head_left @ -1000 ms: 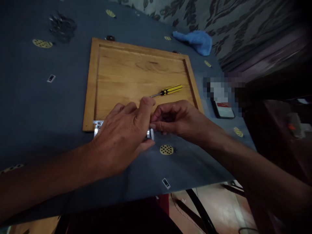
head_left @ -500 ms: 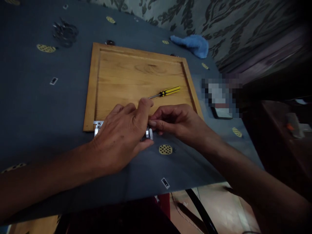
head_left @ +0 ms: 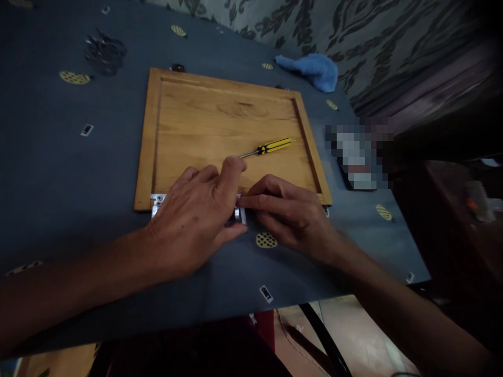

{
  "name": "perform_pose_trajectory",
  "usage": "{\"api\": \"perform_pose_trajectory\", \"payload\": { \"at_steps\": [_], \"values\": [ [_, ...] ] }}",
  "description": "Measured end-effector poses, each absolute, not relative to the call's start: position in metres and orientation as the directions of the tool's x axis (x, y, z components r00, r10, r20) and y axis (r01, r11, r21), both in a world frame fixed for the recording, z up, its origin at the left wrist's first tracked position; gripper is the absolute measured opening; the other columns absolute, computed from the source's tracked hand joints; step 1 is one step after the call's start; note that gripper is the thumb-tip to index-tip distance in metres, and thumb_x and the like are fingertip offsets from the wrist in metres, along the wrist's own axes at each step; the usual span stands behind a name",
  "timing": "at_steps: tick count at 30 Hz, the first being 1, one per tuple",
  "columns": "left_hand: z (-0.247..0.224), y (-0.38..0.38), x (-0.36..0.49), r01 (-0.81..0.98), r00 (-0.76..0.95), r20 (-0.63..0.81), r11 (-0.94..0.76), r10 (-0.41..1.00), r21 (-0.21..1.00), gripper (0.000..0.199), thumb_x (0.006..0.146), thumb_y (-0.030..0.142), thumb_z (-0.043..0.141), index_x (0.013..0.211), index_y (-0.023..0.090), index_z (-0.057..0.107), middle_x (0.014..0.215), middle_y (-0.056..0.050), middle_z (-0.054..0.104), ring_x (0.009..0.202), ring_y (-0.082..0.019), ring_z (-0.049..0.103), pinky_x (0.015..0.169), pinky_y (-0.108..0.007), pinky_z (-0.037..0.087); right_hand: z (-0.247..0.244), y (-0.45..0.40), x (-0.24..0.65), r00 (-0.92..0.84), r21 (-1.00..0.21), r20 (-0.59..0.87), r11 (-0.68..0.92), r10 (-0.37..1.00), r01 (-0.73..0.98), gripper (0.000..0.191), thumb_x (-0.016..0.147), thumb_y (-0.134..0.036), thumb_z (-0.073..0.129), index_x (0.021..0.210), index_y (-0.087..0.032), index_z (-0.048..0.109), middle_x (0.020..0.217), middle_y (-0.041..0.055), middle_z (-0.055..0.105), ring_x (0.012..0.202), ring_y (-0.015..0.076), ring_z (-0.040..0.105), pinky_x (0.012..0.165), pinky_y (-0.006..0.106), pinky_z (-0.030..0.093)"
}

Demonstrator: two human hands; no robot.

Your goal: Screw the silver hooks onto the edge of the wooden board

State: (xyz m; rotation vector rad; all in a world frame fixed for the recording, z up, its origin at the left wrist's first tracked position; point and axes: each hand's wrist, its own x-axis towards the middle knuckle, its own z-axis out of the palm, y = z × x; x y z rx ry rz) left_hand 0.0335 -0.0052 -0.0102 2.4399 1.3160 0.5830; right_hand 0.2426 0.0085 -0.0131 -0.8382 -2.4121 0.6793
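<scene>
A framed wooden panel lies flat on the blue-grey tablecloth. Along its near edge sits a silver metal bracket with screws, mostly covered by my left hand, whose fingers wrap over it. My right hand is beside the bracket's right end, thumb and fingers drawn together at the panel's edge; whatever is between its fingertips is too small to make out. A screwdriver with a yellow and black handle rests on the panel, its shaft pointing toward my left hand.
A blue cloth lies beyond the panel's far right corner. To the right is a blurred-out flat object. Dark metal pieces are piled at the far left. The table's near edge runs below my hands.
My right hand has turned and shifted slightly down and right, uncovering the panel's near right corner. My left hand keeps its place on the bracket.
</scene>
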Motion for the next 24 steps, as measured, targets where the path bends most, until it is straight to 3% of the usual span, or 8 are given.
{"api": "perform_pose_trajectory", "payload": {
  "at_steps": [10,16,24],
  "values": [
    [-0.0095,-0.0046,0.0327,0.709,0.494,0.205,-0.528,0.845,0.468,0.075,0.069,0.029,0.087,0.125,0.02,0.038,0.096,-0.003,0.07,0.098,-0.028,0.067,0.083,-0.04,0.05,-0.0227,0.0073,0.2434,-0.669,-0.557,0.346,0.718,0.658,0.418,0.025,0.095,-0.006,0.051,0.109,-0.016,0.07,0.094,0.0074,0.064,0.085,0.0133,0.065,0.072,0.027,0.054],
    [-0.0067,-0.0036,0.033,0.706,0.506,0.19,-0.531,0.841,0.469,0.073,0.071,0.029,0.086,0.126,0.018,0.038,0.1,-0.006,0.07,0.098,-0.027,0.067,0.084,-0.04,0.049,-0.0222,0.0047,0.2426,-0.648,-0.566,0.329,0.693,0.687,0.447,0.025,0.097,-0.011,0.051,0.11,-0.023,0.07,0.094,0.0057,0.066,0.086,0.0141,0.067,0.073,0.029,0.056],
    [-0.007,-0.0055,0.0333,0.704,0.513,0.197,-0.541,0.835,0.459,0.071,0.074,0.025,0.084,0.126,0.018,0.037,0.103,-0.006,0.07,0.102,-0.027,0.066,0.085,-0.04,0.049,-0.0206,0.0087,0.2417,-0.657,-0.562,0.325,0.698,0.681,0.445,0.015,0.096,-0.015,0.06,0.107,-0.017,0.07,0.095,0.0066,0.069,0.086,0.0132,0.069,0.076,0.027,0.058]
  ]
}}
